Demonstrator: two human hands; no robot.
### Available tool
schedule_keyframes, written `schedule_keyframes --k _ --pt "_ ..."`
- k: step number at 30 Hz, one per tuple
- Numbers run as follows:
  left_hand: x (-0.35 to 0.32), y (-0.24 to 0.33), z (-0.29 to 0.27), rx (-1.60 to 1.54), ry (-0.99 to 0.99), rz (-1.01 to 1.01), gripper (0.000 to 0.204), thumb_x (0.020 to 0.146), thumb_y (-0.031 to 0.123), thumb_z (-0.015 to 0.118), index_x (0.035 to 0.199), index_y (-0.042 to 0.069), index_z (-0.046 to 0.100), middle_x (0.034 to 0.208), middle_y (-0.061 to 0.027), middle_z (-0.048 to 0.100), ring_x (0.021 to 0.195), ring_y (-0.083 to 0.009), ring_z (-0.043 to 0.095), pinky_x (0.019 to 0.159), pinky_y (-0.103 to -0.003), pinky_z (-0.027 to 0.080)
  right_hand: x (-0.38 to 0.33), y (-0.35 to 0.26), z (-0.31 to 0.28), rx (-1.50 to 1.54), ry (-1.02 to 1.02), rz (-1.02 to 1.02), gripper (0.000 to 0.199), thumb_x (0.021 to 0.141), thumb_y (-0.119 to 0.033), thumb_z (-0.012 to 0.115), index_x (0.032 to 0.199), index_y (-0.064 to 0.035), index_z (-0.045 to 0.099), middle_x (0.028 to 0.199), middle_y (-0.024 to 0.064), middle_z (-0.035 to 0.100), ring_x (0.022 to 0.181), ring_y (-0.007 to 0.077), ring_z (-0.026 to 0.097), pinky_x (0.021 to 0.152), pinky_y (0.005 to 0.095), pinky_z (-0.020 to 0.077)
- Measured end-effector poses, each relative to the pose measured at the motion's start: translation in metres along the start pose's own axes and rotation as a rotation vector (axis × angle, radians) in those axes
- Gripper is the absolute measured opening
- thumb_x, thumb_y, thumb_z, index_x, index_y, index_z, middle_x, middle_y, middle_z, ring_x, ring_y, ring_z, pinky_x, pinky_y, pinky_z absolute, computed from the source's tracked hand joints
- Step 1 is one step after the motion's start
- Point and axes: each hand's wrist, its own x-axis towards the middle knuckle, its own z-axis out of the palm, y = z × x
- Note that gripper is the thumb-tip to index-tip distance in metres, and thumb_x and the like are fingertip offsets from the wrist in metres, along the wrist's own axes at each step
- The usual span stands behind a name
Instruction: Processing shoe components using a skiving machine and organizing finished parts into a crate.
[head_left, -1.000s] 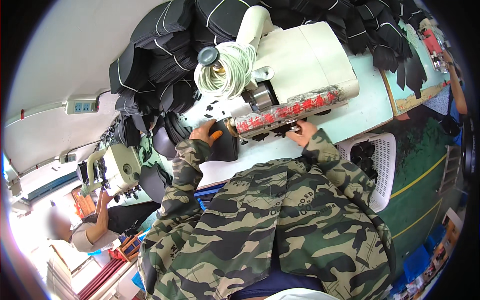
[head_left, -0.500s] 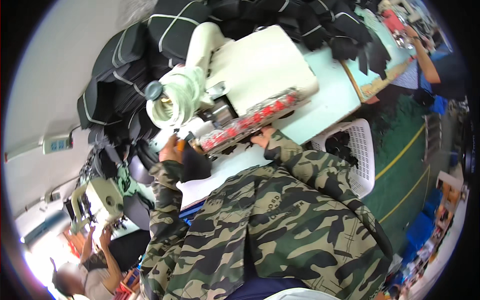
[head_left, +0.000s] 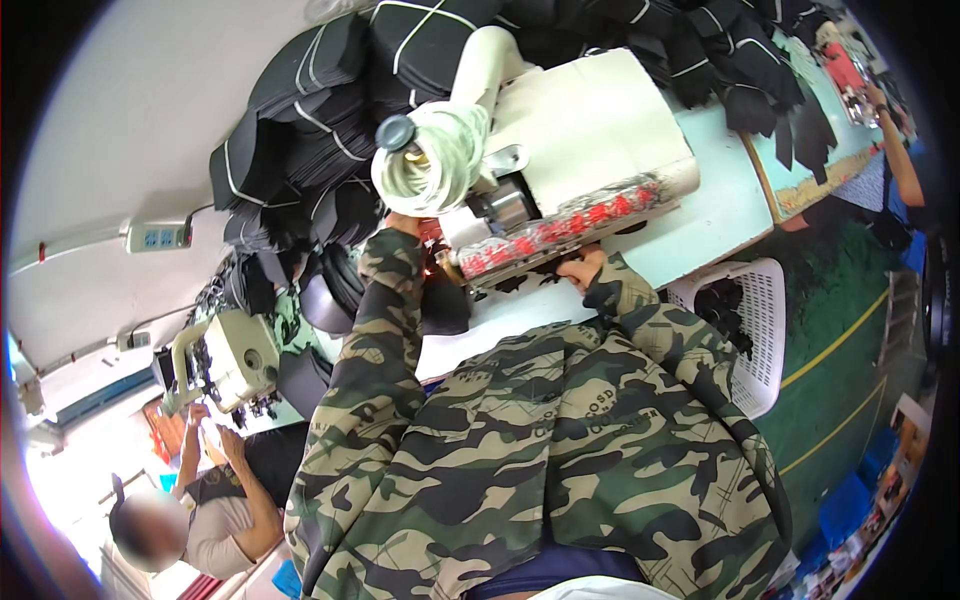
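Note:
A cream sewing-type machine [head_left: 590, 130] stands on the pale worktable, with a red-and-grey worn strip [head_left: 560, 232] along its near edge. My left hand [head_left: 403, 223] reaches to the machine's left end, below a coil of whitish tubing [head_left: 430, 165]; its fingers are hidden. Reddish-orange glints show beside it. Under my left wrist lies a smooth black fabric piece [head_left: 445, 305]. Close to the machine's near edge, my right hand [head_left: 582, 268] has its fingers curled together beside dark scraps. What they hold, if anything, is hidden.
Tied stacks of black pieces [head_left: 310, 70] crowd the table behind the machine. A white basket [head_left: 765, 320] with dark scraps stands to my right. Another person works at a second machine [head_left: 235, 360] on the left; a co-worker's arm [head_left: 903, 165] shows far right.
My left hand has moved farther in, from the machine's near left corner to below the tubing, and its fingers have gone out of sight. The whole view has shifted; my right hand stays by the edge.

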Motion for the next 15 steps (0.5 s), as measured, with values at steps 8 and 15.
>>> schedule_keyframes --k 8,15 --pt "-0.012 0.011 0.004 0.016 0.020 -0.005 0.031 0.088 0.024 0.046 0.115 0.008 0.050 0.092 -0.0148 0.063 0.072 -0.0257 0.065 0.060 -0.032 0.052 -0.035 0.000 0.041 0.542 -0.284 0.121 0.038 0.086 -0.030 0.054 0.109 0.0003 0.052 0.094 0.0166 0.063 0.071 0.0200 0.063 0.054 0.0271 0.0478" --pt "-0.013 0.016 0.006 0.019 0.035 -0.015 0.031 0.087 0.023 0.047 0.114 0.009 0.050 0.089 -0.0152 0.064 0.073 -0.0267 0.066 0.061 -0.032 0.051 0.033 -0.037 0.122 0.620 -0.599 0.182 0.051 0.089 -0.041 0.050 0.125 -0.0054 0.041 0.118 0.0134 0.053 0.107 0.0240 0.054 0.078 0.0318 0.0465"
